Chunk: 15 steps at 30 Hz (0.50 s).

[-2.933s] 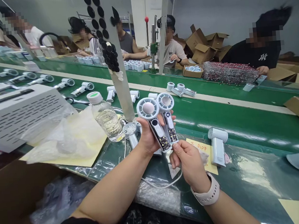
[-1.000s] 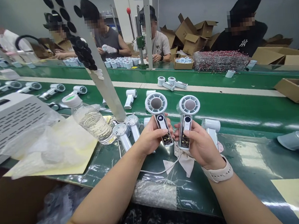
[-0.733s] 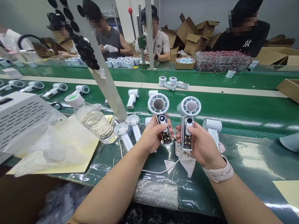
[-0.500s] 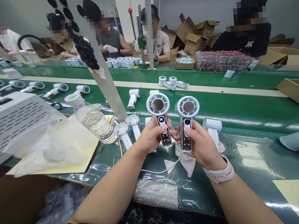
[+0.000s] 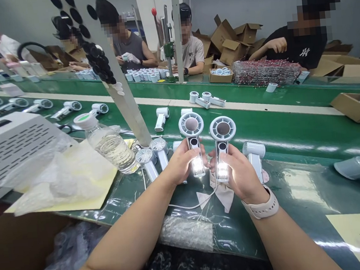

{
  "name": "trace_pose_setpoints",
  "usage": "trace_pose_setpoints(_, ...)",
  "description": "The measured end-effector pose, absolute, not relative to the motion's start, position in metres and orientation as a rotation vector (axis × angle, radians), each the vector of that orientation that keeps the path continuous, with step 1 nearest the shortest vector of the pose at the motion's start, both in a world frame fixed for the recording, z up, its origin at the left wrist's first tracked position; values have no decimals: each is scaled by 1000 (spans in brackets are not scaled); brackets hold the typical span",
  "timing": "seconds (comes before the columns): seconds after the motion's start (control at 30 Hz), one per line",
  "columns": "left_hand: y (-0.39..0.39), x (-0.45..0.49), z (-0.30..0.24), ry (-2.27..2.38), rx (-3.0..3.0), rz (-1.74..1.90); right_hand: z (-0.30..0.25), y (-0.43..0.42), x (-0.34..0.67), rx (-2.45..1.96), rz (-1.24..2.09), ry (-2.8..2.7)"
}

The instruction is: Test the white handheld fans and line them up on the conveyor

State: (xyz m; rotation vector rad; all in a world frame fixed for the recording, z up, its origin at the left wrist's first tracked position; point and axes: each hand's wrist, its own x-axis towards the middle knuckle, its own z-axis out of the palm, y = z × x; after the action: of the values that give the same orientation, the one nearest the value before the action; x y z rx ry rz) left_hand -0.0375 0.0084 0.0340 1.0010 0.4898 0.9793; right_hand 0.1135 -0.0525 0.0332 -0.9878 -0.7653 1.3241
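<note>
My left hand (image 5: 184, 162) is closed round the handle of a light-blue handheld fan (image 5: 191, 124), thumb on its front. In my right hand (image 5: 242, 169), likewise closed, is a second handheld fan (image 5: 222, 128), also with the thumb on the handle. Both fans stand upright side by side, round heads up and facing me. Bright white lights glow in the lower part of each handle, and the round displays above are dark. Beneath them a pinkish cloth (image 5: 224, 193) and a white cable (image 5: 186, 207) lie on the green bench.
More fans lie left (image 5: 146, 159) and right (image 5: 255, 155) of my hands. A water bottle (image 5: 110, 147) leans beside a slanted metal post (image 5: 130, 110). Beyond runs a green conveyor (image 5: 279, 113) with several fans. Co-workers sit across it. A grey vented box (image 5: 20, 153) stands at left.
The handle lights of both fans have come on, and the "20" on the left fan's display has gone dark. The fans shifted slightly. A co-worker at right has raised a hand.
</note>
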Motion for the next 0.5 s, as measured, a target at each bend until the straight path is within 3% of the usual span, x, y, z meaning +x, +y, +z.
trace_pose_setpoints(0.37,12,-38,31,550,1019,1024,32,-53,117,-996,1366,-800)
trace_pose_setpoints(0.5,5,-36,29,374,882,786,32,-55,108,-977,1294,-909)
